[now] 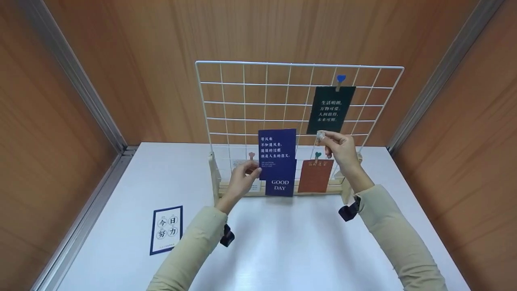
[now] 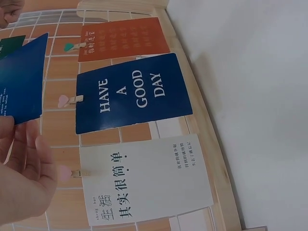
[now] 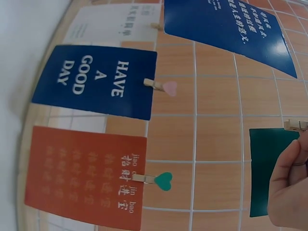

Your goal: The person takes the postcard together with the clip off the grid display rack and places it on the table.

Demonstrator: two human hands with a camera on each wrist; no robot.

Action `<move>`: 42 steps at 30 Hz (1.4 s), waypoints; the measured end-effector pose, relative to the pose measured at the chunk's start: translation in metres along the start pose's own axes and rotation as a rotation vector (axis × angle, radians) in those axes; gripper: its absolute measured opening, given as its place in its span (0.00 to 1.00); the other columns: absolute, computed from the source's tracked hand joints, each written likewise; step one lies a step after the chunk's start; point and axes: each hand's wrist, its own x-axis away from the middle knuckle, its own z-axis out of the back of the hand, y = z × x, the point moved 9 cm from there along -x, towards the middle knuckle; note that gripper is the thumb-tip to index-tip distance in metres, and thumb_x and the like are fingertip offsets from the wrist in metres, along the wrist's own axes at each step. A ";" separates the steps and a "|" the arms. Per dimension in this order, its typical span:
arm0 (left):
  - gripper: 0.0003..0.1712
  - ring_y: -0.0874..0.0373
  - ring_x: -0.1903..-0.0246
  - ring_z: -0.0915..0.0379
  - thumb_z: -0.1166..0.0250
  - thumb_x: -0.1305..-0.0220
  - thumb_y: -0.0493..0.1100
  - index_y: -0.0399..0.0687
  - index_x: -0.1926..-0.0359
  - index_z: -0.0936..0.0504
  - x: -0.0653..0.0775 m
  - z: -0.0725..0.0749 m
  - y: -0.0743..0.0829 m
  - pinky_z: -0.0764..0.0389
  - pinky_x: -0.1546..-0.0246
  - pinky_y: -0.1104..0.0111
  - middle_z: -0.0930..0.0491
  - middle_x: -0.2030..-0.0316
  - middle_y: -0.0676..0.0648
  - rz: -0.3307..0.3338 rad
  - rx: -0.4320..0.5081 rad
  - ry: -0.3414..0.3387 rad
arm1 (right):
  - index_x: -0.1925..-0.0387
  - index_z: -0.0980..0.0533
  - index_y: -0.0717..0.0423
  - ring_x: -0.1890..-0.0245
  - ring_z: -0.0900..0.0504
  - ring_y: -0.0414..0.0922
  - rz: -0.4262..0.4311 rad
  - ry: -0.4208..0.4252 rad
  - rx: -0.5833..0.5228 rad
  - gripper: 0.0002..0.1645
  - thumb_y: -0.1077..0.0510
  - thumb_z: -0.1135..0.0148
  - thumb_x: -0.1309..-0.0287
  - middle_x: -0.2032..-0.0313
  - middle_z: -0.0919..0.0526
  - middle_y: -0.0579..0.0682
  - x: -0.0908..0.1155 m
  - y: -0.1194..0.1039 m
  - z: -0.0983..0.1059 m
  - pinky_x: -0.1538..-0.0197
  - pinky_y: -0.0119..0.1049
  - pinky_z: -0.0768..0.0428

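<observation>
My left hand (image 1: 241, 180) pinches a dark blue card (image 1: 278, 149) with white writing by its lower left edge, in front of the white wire grid (image 1: 242, 102). Between the thumb and fingers of my right hand (image 1: 345, 153) is a small wooden clothespin (image 3: 294, 125), just below a dark green card (image 1: 331, 109) clipped high on the grid. Behind the held card hangs another blue card (image 2: 130, 94) reading HAVE A GOOD DAY, on a pink heart clip (image 2: 64, 100). A white card (image 2: 144, 180) and a red-orange card (image 3: 86, 178) hang on either side of it.
The grid stands in a wooden base (image 1: 258, 195) on a white table (image 1: 262, 246). A white card with a blue border (image 1: 166, 230) lies at the left of the table. Wood-grain panels (image 1: 133, 36) enclose the back and sides.
</observation>
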 end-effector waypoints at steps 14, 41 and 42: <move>0.07 0.57 0.69 0.30 0.45 0.40 0.36 0.38 0.63 0.23 0.007 -0.001 -0.013 0.27 0.66 0.68 0.24 0.70 0.49 0.066 0.004 -0.019 | 0.57 0.26 0.71 0.87 0.33 0.36 -0.034 -0.005 -0.025 0.18 0.60 0.42 0.45 0.78 0.22 0.51 0.008 0.016 0.006 0.83 0.24 0.32; 0.06 0.56 0.69 0.29 0.44 0.41 0.35 0.37 0.65 0.22 0.029 0.001 -0.039 0.27 0.65 0.67 0.24 0.71 0.48 0.090 -0.032 -0.009 | 0.55 0.28 0.73 0.87 0.34 0.35 -0.146 0.040 0.046 0.19 0.61 0.44 0.44 0.86 0.28 0.44 0.028 0.051 0.028 0.83 0.24 0.32; 0.06 0.56 0.69 0.29 0.44 0.41 0.35 0.36 0.65 0.23 0.029 0.001 -0.040 0.27 0.65 0.67 0.24 0.71 0.48 0.086 -0.034 -0.010 | 0.54 0.29 0.73 0.87 0.34 0.35 -0.152 0.036 0.042 0.20 0.61 0.44 0.44 0.85 0.27 0.44 0.028 0.052 0.028 0.83 0.24 0.32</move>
